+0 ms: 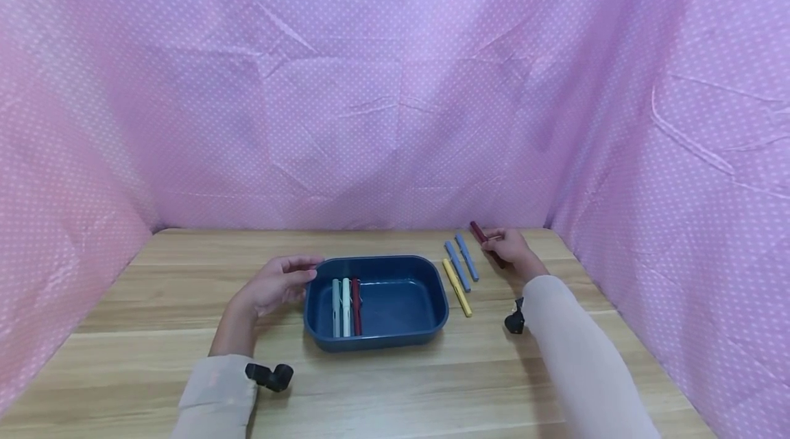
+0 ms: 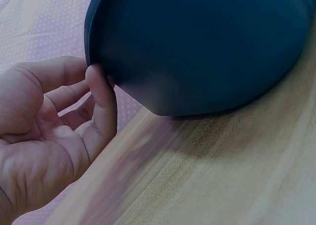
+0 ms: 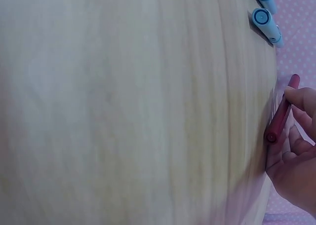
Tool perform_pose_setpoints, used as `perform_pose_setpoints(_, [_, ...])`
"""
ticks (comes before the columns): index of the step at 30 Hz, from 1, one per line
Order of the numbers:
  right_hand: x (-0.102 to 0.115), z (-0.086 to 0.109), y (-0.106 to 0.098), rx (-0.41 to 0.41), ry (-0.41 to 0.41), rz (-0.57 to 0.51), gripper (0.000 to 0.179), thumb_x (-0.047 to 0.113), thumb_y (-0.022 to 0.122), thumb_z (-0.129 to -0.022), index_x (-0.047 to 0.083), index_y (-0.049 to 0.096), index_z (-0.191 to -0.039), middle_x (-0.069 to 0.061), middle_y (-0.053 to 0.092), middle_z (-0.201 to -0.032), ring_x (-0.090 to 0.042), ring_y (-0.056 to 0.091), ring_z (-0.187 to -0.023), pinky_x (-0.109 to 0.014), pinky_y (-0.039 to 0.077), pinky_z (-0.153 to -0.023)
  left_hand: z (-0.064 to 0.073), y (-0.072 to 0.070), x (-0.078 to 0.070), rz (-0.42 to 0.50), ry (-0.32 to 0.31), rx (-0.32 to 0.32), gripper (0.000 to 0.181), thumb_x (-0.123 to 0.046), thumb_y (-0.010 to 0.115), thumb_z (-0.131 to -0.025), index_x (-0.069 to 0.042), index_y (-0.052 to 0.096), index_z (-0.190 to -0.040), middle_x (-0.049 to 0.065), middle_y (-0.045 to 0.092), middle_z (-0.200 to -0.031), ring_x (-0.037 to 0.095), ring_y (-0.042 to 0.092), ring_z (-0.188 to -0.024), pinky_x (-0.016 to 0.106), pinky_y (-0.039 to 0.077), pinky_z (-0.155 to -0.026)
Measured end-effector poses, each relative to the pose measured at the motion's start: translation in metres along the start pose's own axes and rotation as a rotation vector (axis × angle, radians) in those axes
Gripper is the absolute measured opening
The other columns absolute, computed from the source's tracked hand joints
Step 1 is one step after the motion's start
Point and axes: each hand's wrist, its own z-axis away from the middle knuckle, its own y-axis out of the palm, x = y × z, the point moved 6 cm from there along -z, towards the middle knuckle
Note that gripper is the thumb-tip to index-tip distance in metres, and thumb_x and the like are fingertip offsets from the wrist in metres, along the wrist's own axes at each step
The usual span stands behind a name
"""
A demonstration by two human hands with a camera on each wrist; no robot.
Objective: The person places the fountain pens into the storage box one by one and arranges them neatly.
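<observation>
A dark blue rectangular tray (image 1: pixel 395 341) lies on the table. My left hand (image 1: pixel 279 284) pinches its left rim between thumb and fingers, as the left wrist view shows up close (image 2: pixel 54 111). Inside the tray, at its left side, a grey-green pen (image 1: pixel 336 309), a pale mint pen (image 1: pixel 346 309) and a dark red pen (image 1: pixel 356 309) lie side by side. Towards the table's back right, my right hand (image 1: pixel 511 249) pinches another dark red pen (image 1: pixel 478 232). In the right wrist view this pen (image 3: pixel 280 117) is between thumb and fingers, low over the tabletop.
Between the tray and my right hand lie two blue pens (image 1: pixel 458 266) and a yellow pen (image 1: pixel 457 288). Pink dotted cloth (image 1: pixel 370 116) hangs behind and beside the wooden table (image 1: pixel 382 391). A small black camera sits on each wrist.
</observation>
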Motion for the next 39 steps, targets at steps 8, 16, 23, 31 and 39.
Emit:
perform_pose_setpoints(8, [0.004,0.005,0.0,0.025,0.003,-0.085,0.034,0.006,0.066,-0.096,-0.009,0.062,-0.126,-0.021,0.065,-0.117,-0.021,0.057,-0.093,-0.026,0.049,-0.07,0.0,-0.003,0.0,-0.001,-0.004,0.008,0.052,-0.02,0.065,-0.103,0.001,0.05,-0.148,0.019,0.055,-0.142,0.02,0.058,-0.106,0.03,0.054,-0.084])
perform_pose_setpoints(16, [0.0,0.003,0.003,0.06,-0.011,-0.224,0.035,0.0,0.067,-0.094,-0.011,0.06,-0.127,-0.016,0.066,-0.106,-0.015,0.058,-0.084,-0.025,0.051,-0.067,-0.001,-0.005,0.001,-0.01,0.004,0.014,0.052,-0.019,0.064,-0.103,0.002,0.049,-0.148,0.02,0.055,-0.143,0.022,0.058,-0.109,0.031,0.054,-0.086])
perform_pose_setpoints(23, [0.0,0.002,-0.001,0.058,-0.052,-0.159,0.035,0.001,0.068,-0.094,-0.011,0.061,-0.126,-0.015,0.069,-0.103,-0.013,0.06,-0.082,-0.024,0.051,-0.068,-0.001,-0.005,0.003,-0.011,0.002,0.014,0.053,-0.02,0.065,-0.102,0.001,0.05,-0.148,0.02,0.054,-0.144,0.024,0.058,-0.112,0.032,0.054,-0.088])
perform_pose_setpoints(31, [0.012,0.009,-0.005,0.077,-0.098,-0.02,0.033,0.005,0.064,-0.098,-0.008,0.062,-0.128,-0.022,0.07,-0.11,-0.017,0.064,-0.087,-0.026,0.053,-0.071,0.002,-0.004,0.004,-0.019,0.002,0.003,0.052,-0.02,0.065,-0.103,0.0,0.05,-0.148,0.019,0.055,-0.144,0.02,0.059,-0.11,0.031,0.054,-0.087])
perform_pose_setpoints(39, [0.02,0.015,-0.007,0.1,-0.1,-0.024,0.031,0.005,0.062,-0.1,-0.008,0.061,-0.128,-0.025,0.068,-0.11,-0.019,0.065,-0.081,-0.029,0.055,-0.068,0.002,-0.001,0.003,-0.012,-0.001,-0.003,0.054,-0.021,0.066,-0.102,0.0,0.049,-0.149,0.019,0.054,-0.144,0.019,0.059,-0.108,0.031,0.054,-0.086])
